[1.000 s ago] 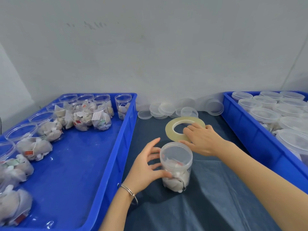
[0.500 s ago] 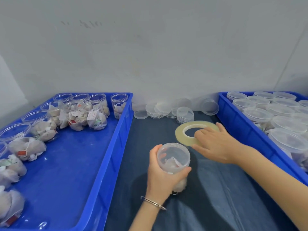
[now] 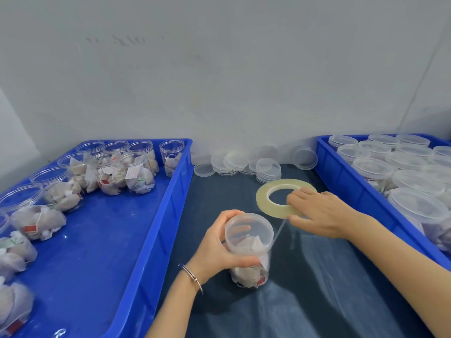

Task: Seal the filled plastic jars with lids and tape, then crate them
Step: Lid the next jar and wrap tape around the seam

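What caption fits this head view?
Left hand grips a lidded jar while right hand holds the tape roll.

A plain pale grey wall (image 3: 219, 81) fills the upper half of the view, matte and evenly lit, with a few faint dark scuff marks (image 3: 117, 41) high on its left part. A thin vertical seam (image 3: 424, 69) runs down the wall near the right edge. Below, the wall meets a surface (image 3: 329, 289) covered in dark blue cloth, lightly creased, with soft shadows.
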